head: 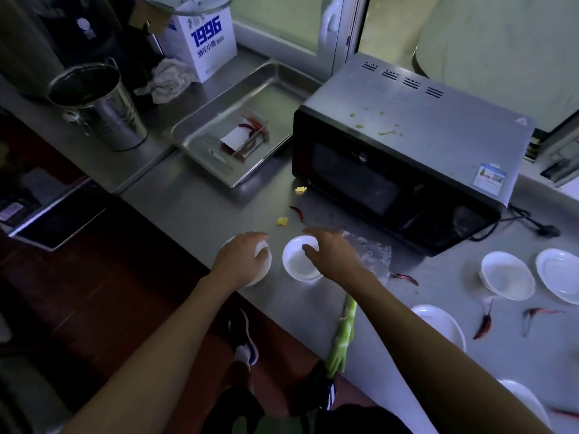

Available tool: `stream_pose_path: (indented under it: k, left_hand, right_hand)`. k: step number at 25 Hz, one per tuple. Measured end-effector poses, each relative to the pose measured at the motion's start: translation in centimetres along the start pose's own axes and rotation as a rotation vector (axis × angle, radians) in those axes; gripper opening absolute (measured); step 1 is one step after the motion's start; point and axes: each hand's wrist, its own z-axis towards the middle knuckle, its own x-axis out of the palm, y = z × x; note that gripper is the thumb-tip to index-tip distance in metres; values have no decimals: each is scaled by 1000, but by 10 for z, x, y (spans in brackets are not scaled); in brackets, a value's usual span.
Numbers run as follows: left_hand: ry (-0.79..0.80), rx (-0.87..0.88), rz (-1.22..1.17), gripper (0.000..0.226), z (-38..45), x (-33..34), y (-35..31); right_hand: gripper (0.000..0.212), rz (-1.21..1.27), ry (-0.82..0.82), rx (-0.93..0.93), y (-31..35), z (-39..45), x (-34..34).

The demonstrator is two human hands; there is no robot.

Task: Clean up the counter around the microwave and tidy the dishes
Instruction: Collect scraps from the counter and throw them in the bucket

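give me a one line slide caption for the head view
Left hand and right hand each on a small white dish beside the microwave.

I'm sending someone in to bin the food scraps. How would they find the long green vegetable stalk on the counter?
Start at the microwave and come toward the counter's near edge, past the crumpled clear plastic bag. The green stalk lies just behind the person's right forearm, its lower end hanging over the edge. It is the only long green thing; the scraps nearby are small red dried chillies and yellow bits.

Bare surface (188, 211) lies open between the metal tray (200, 133) and front edge; the microwave (407, 170) blocks the right.
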Motion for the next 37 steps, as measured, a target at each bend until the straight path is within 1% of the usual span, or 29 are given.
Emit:
stream_pose_path:
  k: [5,9,12,15,20,22,24,26,28,30,34,37]
  left_hand:
    - [85,78,-74,37,82,-14,39]
    - [131,193,-117,36,135,-26,57]
    - [205,251,-87,37,158,-26,64]
    - [290,290,-51,37,172,-21,67]
    - [373,322,-7,39,187,-16,79]
    - [389,331,-18,40,194,-15,82]
    - [401,344,-29,41,200,-14,83]
    - [403,368,-23,39,204,-13,82]
    - [397,389,-14,38,210,-11,80]
    - [392,399,2,37,215,-10,76]
    - [373,416,30,35,225,-6,67]
    - [334,441,17,34,232,-1,60]
  right_hand:
    - [41,8,-21,139,34,55,22]
    - [30,2,-36,273,52,91,38]
    - [21,38,-29,383,61,113,56]
    - [25,18,-9,465,61,130,72]
    - [21,3,-27,459,50,145,91]
    - [24,-3,-13,453,49,151,94]
    - [20,-42,20,450,51,155,95]
    - [20,-123,46,430,53,156,98]
    - [23,-147,42,441,52,157,100]
    - [23,-131,30,454,49,156,100]
    - [13,-79,14,470,42,155,93]
    - [13,-21,-25,456,38,153,88]
